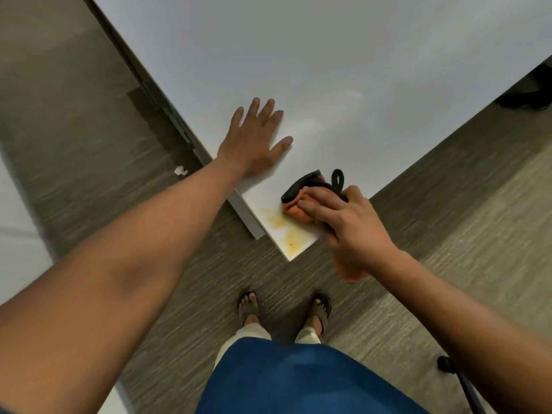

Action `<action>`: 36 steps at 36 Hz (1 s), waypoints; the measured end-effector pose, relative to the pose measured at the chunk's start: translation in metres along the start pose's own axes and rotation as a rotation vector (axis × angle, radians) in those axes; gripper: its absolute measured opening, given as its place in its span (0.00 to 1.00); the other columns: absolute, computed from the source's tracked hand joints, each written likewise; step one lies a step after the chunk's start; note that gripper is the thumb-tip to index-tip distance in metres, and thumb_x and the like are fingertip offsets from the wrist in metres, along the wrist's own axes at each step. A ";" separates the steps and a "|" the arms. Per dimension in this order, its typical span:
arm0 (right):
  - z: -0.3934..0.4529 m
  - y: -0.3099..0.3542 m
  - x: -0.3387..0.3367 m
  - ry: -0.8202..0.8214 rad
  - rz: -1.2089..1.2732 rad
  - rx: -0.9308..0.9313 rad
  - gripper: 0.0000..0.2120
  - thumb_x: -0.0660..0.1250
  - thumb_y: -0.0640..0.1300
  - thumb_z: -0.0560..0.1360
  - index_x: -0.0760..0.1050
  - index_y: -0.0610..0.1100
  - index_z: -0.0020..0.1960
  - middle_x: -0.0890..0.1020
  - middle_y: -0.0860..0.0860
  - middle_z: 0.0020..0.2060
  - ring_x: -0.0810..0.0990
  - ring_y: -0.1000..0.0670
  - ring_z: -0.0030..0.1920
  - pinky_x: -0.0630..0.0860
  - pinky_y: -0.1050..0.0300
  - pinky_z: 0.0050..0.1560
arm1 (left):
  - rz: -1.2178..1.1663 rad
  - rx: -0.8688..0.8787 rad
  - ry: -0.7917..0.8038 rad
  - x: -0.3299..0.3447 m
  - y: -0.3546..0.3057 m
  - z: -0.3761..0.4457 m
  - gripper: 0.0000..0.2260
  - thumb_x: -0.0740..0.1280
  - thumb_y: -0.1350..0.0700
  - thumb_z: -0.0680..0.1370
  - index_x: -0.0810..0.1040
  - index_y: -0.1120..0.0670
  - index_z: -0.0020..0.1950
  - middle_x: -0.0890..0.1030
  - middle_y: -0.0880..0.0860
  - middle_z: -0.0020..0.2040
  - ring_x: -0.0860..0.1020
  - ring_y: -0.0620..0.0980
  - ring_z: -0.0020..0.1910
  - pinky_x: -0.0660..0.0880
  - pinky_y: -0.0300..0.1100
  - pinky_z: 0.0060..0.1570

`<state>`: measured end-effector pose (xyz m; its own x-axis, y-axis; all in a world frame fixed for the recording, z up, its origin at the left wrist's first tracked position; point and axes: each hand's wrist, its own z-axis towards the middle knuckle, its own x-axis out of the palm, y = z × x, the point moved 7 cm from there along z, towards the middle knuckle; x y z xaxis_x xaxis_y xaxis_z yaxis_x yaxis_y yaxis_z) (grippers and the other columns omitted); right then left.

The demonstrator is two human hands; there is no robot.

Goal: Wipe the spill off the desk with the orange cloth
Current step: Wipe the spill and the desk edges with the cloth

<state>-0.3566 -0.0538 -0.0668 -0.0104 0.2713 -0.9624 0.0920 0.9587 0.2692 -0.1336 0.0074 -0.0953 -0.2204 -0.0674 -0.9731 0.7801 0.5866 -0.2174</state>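
Note:
A white desk (328, 70) fills the upper half of the head view, its near corner pointing at me. Yellow-orange spill smears (279, 225) lie on that corner. My right hand (349, 222) is shut on the orange cloth (298, 209), bunched with a black trim or loop, and presses it on the desk just right of the smears. Part of the cloth hangs below my wrist, past the desk edge. My left hand (254, 141) lies flat with fingers spread on the desk, apart from the cloth.
Grey-brown carpet (89, 144) surrounds the desk. My sandalled feet (283, 309) stand just before the corner. A white scrap (180, 170) lies on the floor at left. A dark object (528, 97) sits under the desk edge at far right, a dark pole (460, 380) at lower right.

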 end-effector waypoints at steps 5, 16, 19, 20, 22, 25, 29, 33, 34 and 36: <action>0.013 -0.012 -0.009 -0.071 0.058 0.165 0.21 0.55 0.57 0.82 0.72 0.60 0.73 0.71 0.60 0.74 0.69 0.43 0.51 0.75 0.42 0.48 | 0.001 -0.002 -0.027 -0.001 -0.004 -0.004 0.31 0.44 0.36 0.82 0.53 0.51 0.81 0.48 0.51 0.83 0.42 0.53 0.82 0.42 0.56 0.79; -0.003 0.073 0.018 0.000 -0.069 -0.008 0.25 0.61 0.50 0.79 0.68 0.58 0.75 0.68 0.55 0.77 0.70 0.42 0.54 0.73 0.47 0.45 | 0.001 0.000 -0.012 -0.004 -0.005 -0.003 0.28 0.46 0.40 0.83 0.55 0.52 0.81 0.50 0.53 0.83 0.44 0.55 0.82 0.43 0.58 0.78; -0.026 0.062 0.017 0.011 -0.092 -0.063 0.25 0.61 0.50 0.77 0.68 0.56 0.75 0.69 0.53 0.76 0.69 0.42 0.53 0.73 0.46 0.46 | 0.006 0.004 -0.009 -0.003 -0.006 -0.004 0.29 0.46 0.40 0.83 0.55 0.52 0.81 0.50 0.53 0.83 0.44 0.55 0.82 0.43 0.57 0.78; -0.031 0.053 0.014 0.009 -0.103 -0.053 0.26 0.60 0.50 0.77 0.68 0.56 0.75 0.69 0.54 0.76 0.69 0.43 0.53 0.74 0.46 0.47 | 0.005 0.003 -0.008 -0.003 -0.006 -0.005 0.29 0.45 0.40 0.83 0.54 0.52 0.81 0.50 0.53 0.83 0.44 0.55 0.82 0.43 0.57 0.78; -0.033 0.030 0.008 0.014 -0.128 0.025 0.27 0.60 0.49 0.78 0.64 0.58 0.76 0.67 0.56 0.76 0.69 0.44 0.54 0.75 0.46 0.48 | -0.002 0.001 -0.012 -0.003 -0.006 -0.005 0.30 0.45 0.39 0.83 0.54 0.52 0.81 0.50 0.53 0.83 0.44 0.54 0.82 0.42 0.57 0.79; -0.016 -0.004 -0.011 -0.035 -0.099 0.183 0.25 0.62 0.50 0.80 0.66 0.58 0.76 0.67 0.57 0.76 0.71 0.41 0.53 0.75 0.45 0.48 | -0.008 -0.004 -0.025 -0.002 -0.005 -0.007 0.30 0.43 0.39 0.83 0.53 0.52 0.82 0.49 0.52 0.83 0.43 0.53 0.82 0.42 0.56 0.79; 0.026 -0.010 -0.019 -0.069 -0.036 0.265 0.21 0.58 0.52 0.83 0.69 0.56 0.75 0.68 0.56 0.77 0.70 0.37 0.57 0.75 0.41 0.52 | 0.003 -0.008 -0.029 -0.002 -0.004 -0.007 0.30 0.43 0.39 0.83 0.52 0.52 0.82 0.48 0.52 0.83 0.43 0.53 0.82 0.42 0.56 0.79; 0.045 0.015 -0.014 -0.022 -0.007 0.202 0.20 0.55 0.54 0.83 0.69 0.60 0.75 0.68 0.58 0.76 0.69 0.37 0.60 0.75 0.42 0.51 | 0.001 -0.006 -0.007 -0.002 -0.003 -0.004 0.29 0.45 0.40 0.83 0.53 0.52 0.82 0.50 0.53 0.83 0.44 0.54 0.82 0.43 0.57 0.79; 0.043 0.023 -0.011 -0.001 -0.021 0.132 0.21 0.55 0.55 0.83 0.69 0.60 0.74 0.69 0.58 0.75 0.69 0.37 0.59 0.75 0.43 0.49 | 0.003 -0.005 -0.003 -0.002 -0.004 -0.003 0.29 0.45 0.41 0.84 0.54 0.52 0.82 0.50 0.53 0.83 0.44 0.55 0.82 0.43 0.57 0.79; 0.033 0.031 -0.007 0.053 -0.053 -0.014 0.23 0.51 0.57 0.81 0.70 0.60 0.74 0.70 0.57 0.75 0.70 0.38 0.55 0.74 0.44 0.48 | 0.011 -0.003 0.002 -0.003 -0.004 -0.003 0.28 0.46 0.41 0.84 0.54 0.52 0.82 0.50 0.53 0.83 0.44 0.55 0.82 0.43 0.57 0.79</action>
<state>-0.3210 -0.0283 -0.0526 -0.0672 0.2235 -0.9724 0.0760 0.9729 0.2184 -0.1377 0.0072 -0.0909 -0.2130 -0.0593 -0.9752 0.7810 0.5894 -0.2065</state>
